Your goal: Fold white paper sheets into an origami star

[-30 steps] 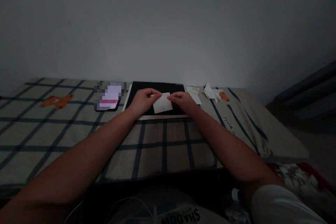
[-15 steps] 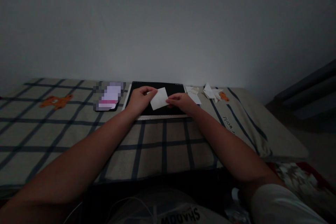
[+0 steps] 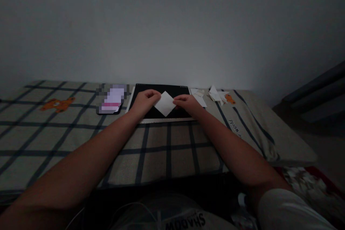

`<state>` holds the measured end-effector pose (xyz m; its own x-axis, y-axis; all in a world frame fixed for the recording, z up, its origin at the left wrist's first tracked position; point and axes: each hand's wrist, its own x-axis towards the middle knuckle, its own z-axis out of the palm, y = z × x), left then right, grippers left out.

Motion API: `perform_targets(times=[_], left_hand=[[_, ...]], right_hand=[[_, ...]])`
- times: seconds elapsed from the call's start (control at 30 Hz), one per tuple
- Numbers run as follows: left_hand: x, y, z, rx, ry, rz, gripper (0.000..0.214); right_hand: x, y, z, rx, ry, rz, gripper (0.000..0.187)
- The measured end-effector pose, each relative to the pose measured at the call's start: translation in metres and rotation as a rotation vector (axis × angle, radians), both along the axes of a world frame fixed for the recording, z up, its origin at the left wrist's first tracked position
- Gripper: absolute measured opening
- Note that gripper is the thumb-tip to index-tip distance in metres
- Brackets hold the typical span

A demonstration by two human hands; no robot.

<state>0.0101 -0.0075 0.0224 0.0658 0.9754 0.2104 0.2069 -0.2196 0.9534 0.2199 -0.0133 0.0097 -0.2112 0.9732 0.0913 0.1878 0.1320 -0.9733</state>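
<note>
A small square of white paper (image 3: 165, 104) is held between my two hands, turned so that it looks like a diamond with one corner toward me. My left hand (image 3: 147, 100) pinches its left side between thumb and fingers. At the right corner, my right hand (image 3: 186, 102) grips it with thumb and fingertips. Below the paper lies a black sheet or pad (image 3: 172, 90) with small holes along its far edge. A white ruler-like strip (image 3: 161, 120) runs along the pad's near edge.
Left of the pad is a phone (image 3: 111, 100) with a blurred, lit screen. To the right lie flat white paper pieces (image 3: 198, 99) and a folded paper shape (image 3: 215, 95). A checked cloth (image 3: 156, 147) covers the table, which meets a plain wall (image 3: 167, 36).
The white paper has turned from a tilted square to a diamond with its corners pointing away and toward me. My right hand has shifted slightly along its edge.
</note>
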Motion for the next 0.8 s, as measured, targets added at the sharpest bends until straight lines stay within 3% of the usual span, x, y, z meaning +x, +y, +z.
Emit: perform_targets(times=[0.3, 0.5, 0.8], left_hand=[[-0.0023, -0.0006, 0.0005, 0.040, 0.022, -0.093, 0.026], [-0.0018, -0.0001, 0.0009, -0.030, 0.036, -0.108, 0.024], [-0.0022, -0.0037, 0.0087, 0.103, 0.153, -0.094, 0.027]], right_hand=[[0.0039, 0.0005, 0.0022, 0.076, -0.072, -0.007, 0.026], [0.0029, -0.0013, 0.0037, 0.117, -0.112, 0.032, 0.023], [0.0007, -0.0008, 0.0024, 0.114, -0.094, -0.002, 0.025]])
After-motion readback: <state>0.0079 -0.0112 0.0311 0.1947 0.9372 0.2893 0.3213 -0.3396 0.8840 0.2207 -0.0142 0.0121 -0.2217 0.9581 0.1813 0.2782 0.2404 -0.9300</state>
